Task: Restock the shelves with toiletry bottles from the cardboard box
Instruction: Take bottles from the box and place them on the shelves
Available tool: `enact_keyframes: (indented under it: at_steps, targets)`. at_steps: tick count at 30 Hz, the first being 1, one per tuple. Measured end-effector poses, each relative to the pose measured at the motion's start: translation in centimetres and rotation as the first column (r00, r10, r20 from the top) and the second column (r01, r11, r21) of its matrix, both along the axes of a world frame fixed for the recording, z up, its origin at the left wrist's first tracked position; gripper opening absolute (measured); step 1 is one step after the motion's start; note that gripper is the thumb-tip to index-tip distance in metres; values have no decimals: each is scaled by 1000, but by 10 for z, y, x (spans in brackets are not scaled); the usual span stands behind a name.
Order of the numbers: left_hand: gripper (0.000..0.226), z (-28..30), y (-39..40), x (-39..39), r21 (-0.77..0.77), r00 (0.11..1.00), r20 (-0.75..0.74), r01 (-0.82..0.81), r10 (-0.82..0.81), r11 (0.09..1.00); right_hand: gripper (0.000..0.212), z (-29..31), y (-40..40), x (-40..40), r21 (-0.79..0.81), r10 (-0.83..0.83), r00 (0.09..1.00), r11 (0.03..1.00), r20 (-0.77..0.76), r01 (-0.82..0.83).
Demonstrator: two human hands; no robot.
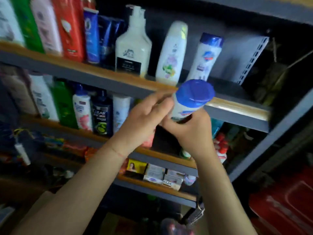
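1. Right hand (189,131): fingers curled round the lower body of a white plastic bottle with a blue cap (190,101); the hand covers the bottle's base, and only part of its label shows.
2. Left hand (140,119): fingers nearly straight and relaxed, their tips lying against the left side of the held bottle; whether they press on it cannot be told.
3. The held bottle is tilted, cap toward the camera, in front of the front edge of the upper wooden shelf board (94,72), at that board's right part.
4. On the board just behind the held bottle stands a matching white bottle with a blue cap (204,56); to its left, a white oval bottle with a floral label (171,53), then a cream square pump bottle with a black label (133,48).
5. Further left on the board, a blurred row of blue, red, pink and green bottles, cut off by the picture's top edge.
6. Below the board, a lower shelf holds a dark bottle marked CLEAR (100,114); the arms hide the shelf's right part.
7. Lowest visible shelf: small boxes, one marked LUX (171,184); other print unreadable.
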State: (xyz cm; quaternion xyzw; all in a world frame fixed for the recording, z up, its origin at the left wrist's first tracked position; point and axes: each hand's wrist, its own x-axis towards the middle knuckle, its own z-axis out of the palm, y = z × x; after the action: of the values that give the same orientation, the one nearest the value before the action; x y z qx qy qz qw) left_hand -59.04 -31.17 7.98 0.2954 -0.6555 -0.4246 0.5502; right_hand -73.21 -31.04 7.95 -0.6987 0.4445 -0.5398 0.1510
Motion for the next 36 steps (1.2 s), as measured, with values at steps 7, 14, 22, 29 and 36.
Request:
enact_keyframes:
  at_steps: [7,14,22,29,36]
  targets:
    - [57,3,-66,-44,-584,671,418,-318,612,747,29,48,-26,-60,-198,-232,952,942,197,271]
    - [33,8,-87,-65,-683,599,382,-331,704,652,48,70,-55,-74,-187,-325,935,919,141,347]
    - [22,2,-88,-68,-730,623,278,-358,731,582,60,74,-82,-62,-9,-387,915,921,-115,389]
    - [25,2,-87,-68,-725,651,263,-354,712,591,63,73,-92,-53,18,-443,868,889,-224,459]
    - [24,2,-87,-67,-724,636,274,-356,721,590,61,71,-99,-47,0,-480,844,869,-240,494]
